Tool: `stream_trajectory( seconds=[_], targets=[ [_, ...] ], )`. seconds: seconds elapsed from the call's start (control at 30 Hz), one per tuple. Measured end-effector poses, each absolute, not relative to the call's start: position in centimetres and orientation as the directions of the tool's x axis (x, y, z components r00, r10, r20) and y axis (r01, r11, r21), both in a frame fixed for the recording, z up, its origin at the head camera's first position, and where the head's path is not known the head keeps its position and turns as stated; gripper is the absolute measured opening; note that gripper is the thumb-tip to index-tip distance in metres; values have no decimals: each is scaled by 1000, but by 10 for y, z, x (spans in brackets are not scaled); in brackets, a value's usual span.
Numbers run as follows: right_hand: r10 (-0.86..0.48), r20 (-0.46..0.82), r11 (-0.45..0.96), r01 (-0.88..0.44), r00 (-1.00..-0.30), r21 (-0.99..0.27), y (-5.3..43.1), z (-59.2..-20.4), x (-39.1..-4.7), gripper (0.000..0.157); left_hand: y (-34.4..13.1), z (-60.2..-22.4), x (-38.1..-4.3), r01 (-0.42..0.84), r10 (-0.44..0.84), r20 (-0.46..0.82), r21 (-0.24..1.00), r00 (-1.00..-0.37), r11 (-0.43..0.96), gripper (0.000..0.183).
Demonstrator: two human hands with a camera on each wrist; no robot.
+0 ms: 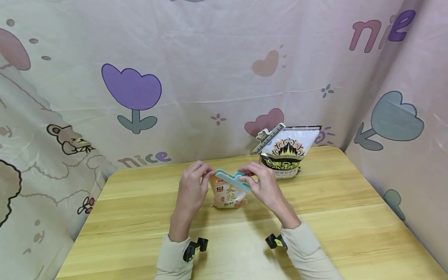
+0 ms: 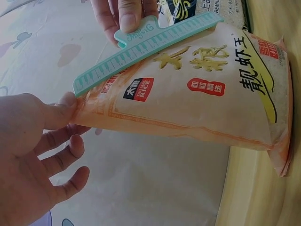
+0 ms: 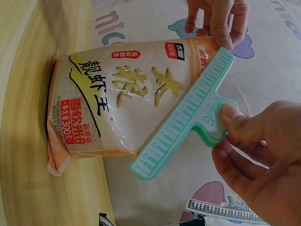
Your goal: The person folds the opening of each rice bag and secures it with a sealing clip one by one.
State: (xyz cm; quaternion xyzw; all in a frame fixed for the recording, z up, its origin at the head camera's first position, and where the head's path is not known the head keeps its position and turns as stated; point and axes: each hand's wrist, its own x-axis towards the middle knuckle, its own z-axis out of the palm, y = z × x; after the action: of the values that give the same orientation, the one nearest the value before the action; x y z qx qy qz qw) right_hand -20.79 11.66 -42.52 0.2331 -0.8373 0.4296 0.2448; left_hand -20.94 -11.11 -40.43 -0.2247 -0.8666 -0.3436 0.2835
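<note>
A small rice bag (image 2: pixel 188 99) with orange edges and gold lettering stands on the wooden table. My left hand (image 1: pixel 194 184) pinches its top corner between thumb and index finger; the other fingers are spread apart in the left wrist view. A mint-green bag clip (image 3: pixel 183 117) with a piano-key pattern lies slantwise across the upper part of the bag. My right hand (image 1: pixel 262 182) holds the clip's handle tabs between thumb and fingers, as the right wrist view shows. The clip's far end comes right up to the left thumb.
Behind and to the right stands a larger white-and-black rice bag (image 1: pixel 287 155). A white bag clip (image 1: pixel 268 138) with piano keys sits slantwise on its top corner. Patterned cloth (image 1: pixel 196 116) hangs behind the wooden table (image 1: pixel 140 217) and along its sides.
</note>
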Motion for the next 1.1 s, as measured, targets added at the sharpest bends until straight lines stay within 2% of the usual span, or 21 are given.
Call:
stream_trajectory(
  seconds=[1.1],
  targets=[
    [-280,570,520,-621,-772,-586,120,-424,-207,28,-114,-403,-210,595,219,620,500,-753,630,5]
  ],
)
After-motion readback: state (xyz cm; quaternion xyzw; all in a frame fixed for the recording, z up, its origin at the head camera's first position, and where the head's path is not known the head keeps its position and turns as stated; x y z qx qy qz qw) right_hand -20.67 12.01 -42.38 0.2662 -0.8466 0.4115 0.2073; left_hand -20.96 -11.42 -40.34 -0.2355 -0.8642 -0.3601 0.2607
